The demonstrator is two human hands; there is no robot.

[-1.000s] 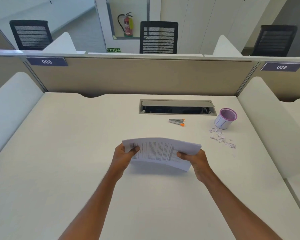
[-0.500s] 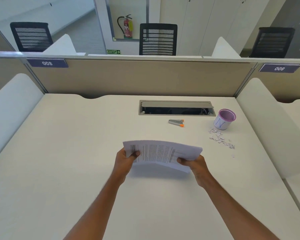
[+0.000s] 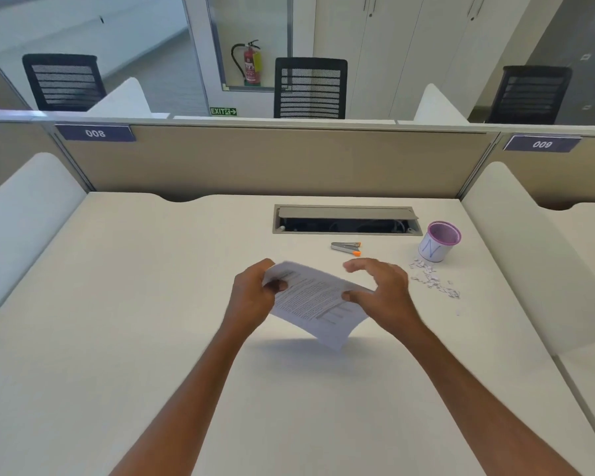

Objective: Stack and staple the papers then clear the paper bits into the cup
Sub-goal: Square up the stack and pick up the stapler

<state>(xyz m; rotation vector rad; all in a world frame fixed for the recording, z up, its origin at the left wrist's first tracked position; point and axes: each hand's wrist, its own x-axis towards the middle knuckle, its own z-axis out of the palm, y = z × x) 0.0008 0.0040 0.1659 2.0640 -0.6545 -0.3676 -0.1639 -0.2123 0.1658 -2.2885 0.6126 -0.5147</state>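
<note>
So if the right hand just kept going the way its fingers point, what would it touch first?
Probably the stapler. The right hand, fingers spread beside the papers, points forward and slightly left, and the stapler lies just beyond the fingertips. Depth is hard to judge, so it might pass above it.

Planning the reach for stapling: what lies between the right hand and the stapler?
Head view: only bare desk separates the right hand from the stapler.

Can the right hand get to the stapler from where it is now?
Probably yes. The right hand is open at the papers' edge while the left hand holds them, and the stapler lies just beyond its fingers on bare desk, nothing between.
</note>
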